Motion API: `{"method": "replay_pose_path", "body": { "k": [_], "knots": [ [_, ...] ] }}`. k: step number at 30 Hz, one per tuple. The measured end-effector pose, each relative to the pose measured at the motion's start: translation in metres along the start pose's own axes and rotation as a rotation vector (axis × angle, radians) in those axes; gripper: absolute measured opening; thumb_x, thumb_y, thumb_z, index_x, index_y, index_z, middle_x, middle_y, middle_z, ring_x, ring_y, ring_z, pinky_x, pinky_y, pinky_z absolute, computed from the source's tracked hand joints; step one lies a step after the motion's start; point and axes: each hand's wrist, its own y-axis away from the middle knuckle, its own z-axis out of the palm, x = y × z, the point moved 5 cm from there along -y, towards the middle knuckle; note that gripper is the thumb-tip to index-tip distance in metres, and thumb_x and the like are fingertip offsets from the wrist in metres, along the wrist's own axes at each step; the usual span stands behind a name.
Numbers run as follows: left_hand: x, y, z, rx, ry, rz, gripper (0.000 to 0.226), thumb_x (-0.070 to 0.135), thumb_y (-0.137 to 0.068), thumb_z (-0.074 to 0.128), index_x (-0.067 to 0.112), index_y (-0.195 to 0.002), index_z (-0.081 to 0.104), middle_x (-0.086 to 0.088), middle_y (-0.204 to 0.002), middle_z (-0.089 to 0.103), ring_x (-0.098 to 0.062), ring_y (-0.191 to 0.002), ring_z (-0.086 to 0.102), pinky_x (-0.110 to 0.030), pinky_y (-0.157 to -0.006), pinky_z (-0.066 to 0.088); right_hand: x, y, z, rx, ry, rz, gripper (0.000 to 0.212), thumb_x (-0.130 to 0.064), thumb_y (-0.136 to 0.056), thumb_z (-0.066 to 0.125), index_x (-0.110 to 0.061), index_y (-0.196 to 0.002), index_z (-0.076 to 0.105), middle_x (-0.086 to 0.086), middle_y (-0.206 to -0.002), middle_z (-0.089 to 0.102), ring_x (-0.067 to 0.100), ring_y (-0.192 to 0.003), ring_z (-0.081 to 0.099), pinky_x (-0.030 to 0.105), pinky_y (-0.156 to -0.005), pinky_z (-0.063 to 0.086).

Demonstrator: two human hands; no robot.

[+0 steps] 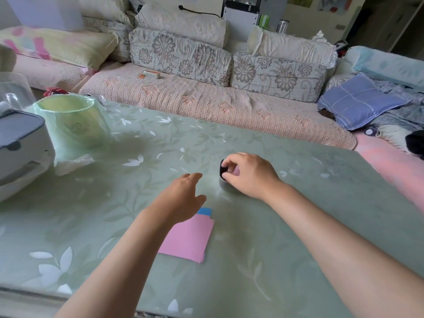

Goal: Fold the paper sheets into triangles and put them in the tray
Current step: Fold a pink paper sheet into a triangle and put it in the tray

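Observation:
A stack of square paper sheets (188, 237) lies on the table in front of me, pink on top with a blue corner (205, 211) showing at its far edge. My left hand (181, 198) hovers over the stack's far left corner, fingers relaxed and holding nothing. Beyond the stack sits a small white tray (223, 185) with a dark rim. My right hand (247, 174) is over it, fingers curled round a pink folded paper (236, 172) at the tray's mouth. Most of the tray is hidden by that hand.
The green floral table (298, 226) carries a green-lined bin (71, 125) and a grey-white appliance (20, 145) at the far left, with crumpled tissue (73, 162) beside them. A sofa with cushions (183, 53) runs along the table's far side.

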Motion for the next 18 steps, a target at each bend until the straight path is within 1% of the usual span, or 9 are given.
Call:
{"method": "replay_pose_path", "body": {
  "k": [2, 3, 5, 8, 10, 11, 15, 16, 18],
  "knots": [
    [-0.011, 0.008, -0.004, -0.068, -0.065, -0.022, 0.066, 0.036, -0.091, 0.062, 0.024, -0.150, 0.034, 0.001, -0.144, 0.046, -0.019, -0.131, 0.043, -0.030, -0.102, 0.038, -0.021, 0.017, 0.011, -0.077, -0.057, -0.032, 0.017, -0.040, -0.086, 0.067, -0.036, -0.103, 0.067, -0.019, -0.093, 0.066, -0.002, -0.083, 0.054, 0.028, -0.086, 0.047],
    [-0.017, 0.012, -0.004, -0.109, -0.097, -0.026, 0.071, 0.039, -0.089, 0.065, 0.025, -0.150, 0.033, 0.002, -0.146, 0.044, -0.019, -0.134, 0.040, -0.031, -0.104, 0.036, -0.030, 0.025, 0.019, -0.137, -0.084, -0.041, 0.019, -0.041, -0.086, 0.067, -0.036, -0.104, 0.068, -0.020, -0.095, 0.067, -0.003, -0.085, 0.054, 0.029, -0.088, 0.048],
    [-0.026, 0.023, -0.004, -0.196, -0.159, -0.022, 0.083, 0.048, -0.082, 0.072, 0.027, -0.151, 0.031, 0.005, -0.149, 0.039, -0.017, -0.137, 0.032, -0.032, -0.108, 0.034, -0.044, 0.043, 0.035, -0.254, -0.101, -0.057, 0.025, -0.044, -0.084, 0.070, -0.035, -0.108, 0.068, -0.020, -0.104, 0.067, 0.003, -0.096, 0.059, 0.030, -0.089, 0.049],
    [-0.032, 0.040, -0.002, -0.294, -0.231, 0.000, 0.100, 0.062, -0.067, 0.078, 0.031, -0.150, 0.030, 0.011, -0.150, 0.033, -0.014, -0.138, 0.024, -0.035, -0.112, 0.032, -0.053, 0.061, 0.054, -0.361, -0.028, -0.049, 0.048, -0.058, -0.073, 0.072, -0.039, -0.117, 0.062, -0.018, -0.115, 0.059, 0.009, -0.107, 0.057, 0.028, -0.085, 0.044],
    [-0.032, 0.047, -0.001, -0.306, -0.269, 0.023, 0.104, 0.066, -0.062, 0.078, 0.033, -0.149, 0.031, 0.012, -0.148, 0.032, -0.014, -0.136, 0.024, -0.034, -0.112, 0.032, -0.053, 0.068, 0.061, -0.388, 0.004, -0.008, 0.065, -0.066, -0.065, 0.070, -0.041, -0.124, 0.056, -0.014, -0.120, 0.052, 0.009, -0.111, 0.055, 0.029, -0.087, 0.040],
    [-0.032, 0.050, -0.001, -0.298, -0.276, 0.032, 0.103, 0.067, -0.062, 0.078, 0.033, -0.149, 0.033, 0.012, -0.147, 0.033, -0.014, -0.135, 0.025, -0.035, -0.111, 0.032, -0.052, 0.071, 0.064, -0.390, 0.007, 0.015, 0.070, -0.068, -0.062, 0.069, -0.042, -0.125, 0.053, -0.013, -0.120, 0.050, 0.009, -0.112, 0.055, 0.029, -0.087, 0.039],
    [-0.031, 0.053, -0.005, -0.242, -0.254, 0.043, 0.093, 0.068, -0.061, 0.078, 0.035, -0.141, 0.045, 0.012, -0.134, 0.040, -0.013, -0.124, 0.032, -0.034, -0.106, 0.038, -0.049, 0.072, 0.067, -0.405, -0.033, 0.089, 0.070, -0.072, -0.054, 0.070, -0.043, -0.115, 0.054, -0.012, -0.113, 0.047, 0.011, -0.107, 0.054, 0.029, -0.082, 0.038],
    [-0.031, 0.053, -0.006, -0.234, -0.248, 0.041, 0.092, 0.067, -0.060, 0.079, 0.036, -0.140, 0.046, 0.012, -0.132, 0.041, -0.013, -0.122, 0.033, -0.034, -0.105, 0.039, -0.049, 0.072, 0.067, -0.413, -0.046, 0.105, 0.068, -0.071, -0.052, 0.071, -0.043, -0.112, 0.054, -0.012, -0.112, 0.047, 0.011, -0.106, 0.054, 0.030, -0.081, 0.039],
    [-0.030, 0.052, -0.007, -0.226, -0.247, 0.035, 0.091, 0.067, -0.060, 0.079, 0.037, -0.139, 0.046, 0.011, -0.129, 0.043, -0.013, -0.120, 0.034, -0.035, -0.103, 0.040, -0.048, 0.071, 0.066, -0.407, -0.086, 0.128, 0.057, -0.064, -0.055, 0.074, -0.042, -0.103, 0.055, -0.012, -0.108, 0.049, 0.011, -0.099, 0.054, 0.029, -0.077, 0.040]
  ]
}}
